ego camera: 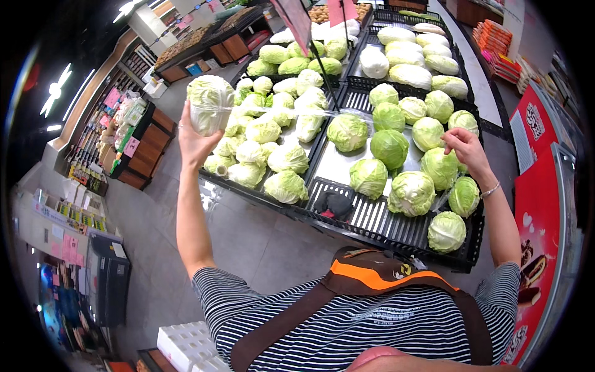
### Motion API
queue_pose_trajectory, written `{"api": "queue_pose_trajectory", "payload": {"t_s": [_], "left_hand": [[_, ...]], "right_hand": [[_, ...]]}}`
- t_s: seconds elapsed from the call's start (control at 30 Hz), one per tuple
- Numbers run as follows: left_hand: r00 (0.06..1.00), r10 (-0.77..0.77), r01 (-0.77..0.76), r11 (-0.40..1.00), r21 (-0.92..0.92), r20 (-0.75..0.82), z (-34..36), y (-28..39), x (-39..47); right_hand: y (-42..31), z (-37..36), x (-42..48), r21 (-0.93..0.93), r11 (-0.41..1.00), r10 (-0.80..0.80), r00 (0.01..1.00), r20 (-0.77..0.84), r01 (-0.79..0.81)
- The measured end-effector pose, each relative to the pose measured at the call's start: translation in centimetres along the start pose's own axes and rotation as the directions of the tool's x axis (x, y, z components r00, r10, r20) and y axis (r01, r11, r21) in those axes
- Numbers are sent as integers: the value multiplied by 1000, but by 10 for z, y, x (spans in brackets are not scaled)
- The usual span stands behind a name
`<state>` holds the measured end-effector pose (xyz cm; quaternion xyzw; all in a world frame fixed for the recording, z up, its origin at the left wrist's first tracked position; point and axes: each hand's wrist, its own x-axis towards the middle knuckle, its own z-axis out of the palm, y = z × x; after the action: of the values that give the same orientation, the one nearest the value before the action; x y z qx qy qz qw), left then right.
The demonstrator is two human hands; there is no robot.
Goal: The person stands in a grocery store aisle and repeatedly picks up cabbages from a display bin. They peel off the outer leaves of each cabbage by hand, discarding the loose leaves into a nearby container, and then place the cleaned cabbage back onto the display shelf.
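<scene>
My left hand (pixel 199 145) holds up a pale cabbage (pixel 209 103) at the left, above the crates. Clear plastic film (pixel 288 112) is around this cabbage and stretches in a twisted strip to the right, fading from sight over the round cabbages. My right hand (pixel 467 148) hovers over the right side of the display, its fingers curled and thumb near the fingertips. Whether it grips the film's end is too faint to tell. Below it lie round green cabbages (pixel 439 167). An open-ended tube (pixel 221 170) rests among the pale cabbages (pixel 251 156) below my left hand.
Black slatted crates (pixel 367 221) form the display before me. A dark cloth-like item (pixel 333 204) lies in the near crate. Napa cabbages (pixel 409 76) lie farther back. A sign on a thin black pole (pixel 325 76) rises mid-display. A red freezer cabinet (pixel 534 204) stands close on the right.
</scene>
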<state>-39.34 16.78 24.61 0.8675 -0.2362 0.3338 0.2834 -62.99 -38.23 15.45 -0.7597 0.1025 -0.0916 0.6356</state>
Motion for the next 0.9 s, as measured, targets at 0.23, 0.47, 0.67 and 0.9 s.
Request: {"api": "queue_pose_trajectory", "payload": {"t_s": [0.23,0.47,0.67,0.9], "left_hand": [[999,-39,36,995,89,32,9,-9,-8],[998,-60,56,988,145,23,13,-18,-11],[995,-99,98,970,225,-4,20,-22,-10],[979,-202,179,912,369,26,21,-22,-5]], "right_hand": [[-10,2,-6,-48,997,-71,996,-52,69],[-26,4,-14,-45,998,-43,998,-42,41],[-24,-4,-23,80,986,140,985,98,-148],[-23,12,-35,-127,968,-231,967,-113,216]]}}
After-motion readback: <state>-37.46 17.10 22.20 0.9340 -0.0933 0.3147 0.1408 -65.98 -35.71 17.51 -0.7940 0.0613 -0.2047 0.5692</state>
